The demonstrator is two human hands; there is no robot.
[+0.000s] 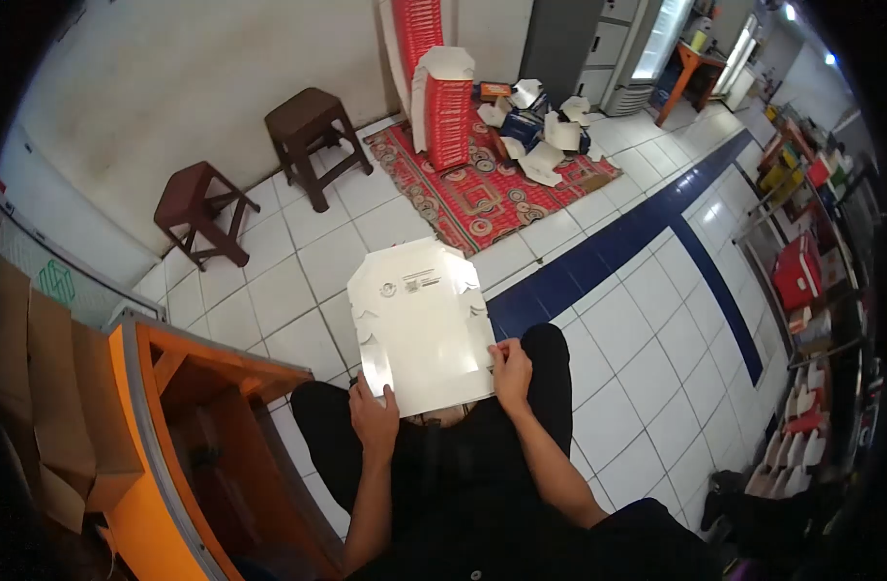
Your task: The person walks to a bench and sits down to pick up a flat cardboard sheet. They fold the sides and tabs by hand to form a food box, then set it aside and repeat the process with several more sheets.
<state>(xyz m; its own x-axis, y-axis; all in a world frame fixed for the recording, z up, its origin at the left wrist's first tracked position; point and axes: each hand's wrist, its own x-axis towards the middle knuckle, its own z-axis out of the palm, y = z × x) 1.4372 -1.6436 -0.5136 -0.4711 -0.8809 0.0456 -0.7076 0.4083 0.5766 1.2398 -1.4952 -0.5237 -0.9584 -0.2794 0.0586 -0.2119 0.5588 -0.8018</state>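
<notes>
A white flat cardboard box blank [419, 334] with cut flaps along both sides and small dark print near its far end lies over my lap. My left hand [375, 414] is closed on its near left corner, the thumb on the upper face. At the near right edge, the fingers of my right hand [511, 373] pinch the cardboard by a side flap. The underside of the blank is hidden from me.
Two brown stools [313, 126] stand by the wall. Ahead, a patterned red mat [492, 208] bears a tall stack of red-and-white box blanks [450, 121] and a pile of folded cartons [550, 145]. An orange wooden table [163, 436] is close on my left; laden shelves [801, 261] line the right.
</notes>
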